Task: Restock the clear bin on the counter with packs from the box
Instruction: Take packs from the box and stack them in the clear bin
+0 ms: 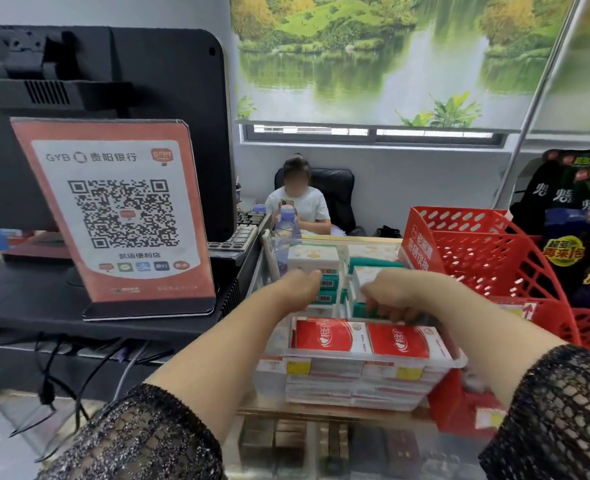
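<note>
- Two hands are down in the clear bin [355,364], both over its middle row, past the red packs [324,336] that fill the row nearest the person.
- The right hand [399,299] has its fingers [388,311] curled downward. They seem to grip a teal pack [364,309] just beneath them, though blur makes the hold uncertain.
- The left hand [302,289] is curled too, knuckles up. Whether it holds anything cannot be told.
- A stack of teal packs [329,282] sits touching the left fingertips on their far side. Barcoded ends face the person, so the long axis probably runs away from the fingers.
- White packs [312,259] lie beyond both hands, at the back.
- The slot under the right fingers is the nearer target, and the right hand is best placed to seat the pack straight down.
- No supply box can be made out.
</note>
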